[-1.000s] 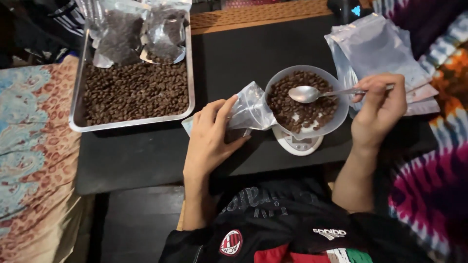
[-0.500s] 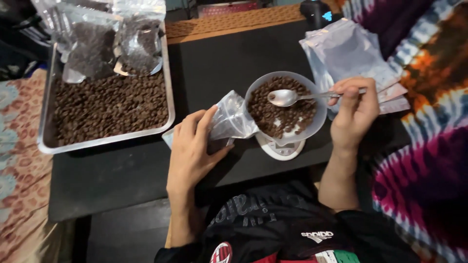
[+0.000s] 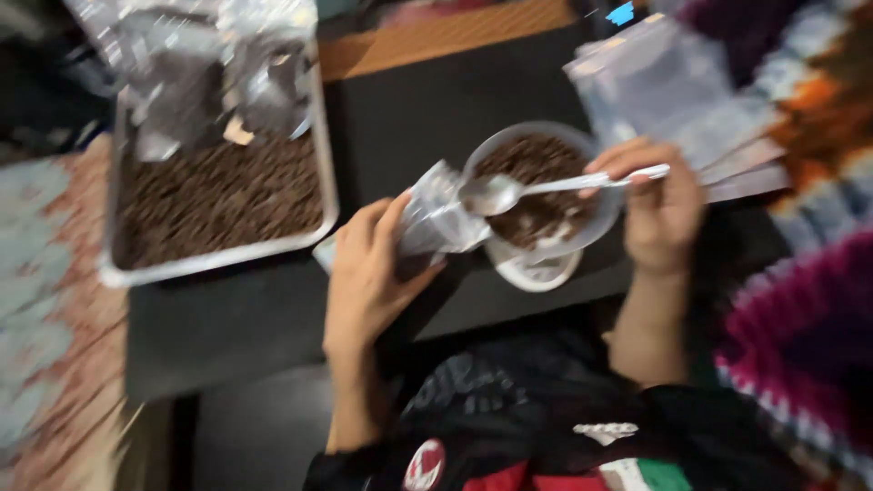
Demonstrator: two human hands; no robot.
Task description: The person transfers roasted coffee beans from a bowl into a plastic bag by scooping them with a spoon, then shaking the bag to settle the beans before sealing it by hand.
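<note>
Hands (image 3: 364, 273) with one spoon (image 3: 546, 188), one pouch (image 3: 436, 218)

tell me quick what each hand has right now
Left hand: closed on a clear plastic bag.
Right hand: closed on a spoon over the bowl.

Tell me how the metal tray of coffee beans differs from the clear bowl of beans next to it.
The metal tray is rectangular, shallow and opaque; the clear bowl is round, deeper and see-through. The tray is much larger and has filled plastic bags lying at its far end; the bowl has a spoon held over it by the right hand. Both hold dark brown beans and rest on the black table.
</note>
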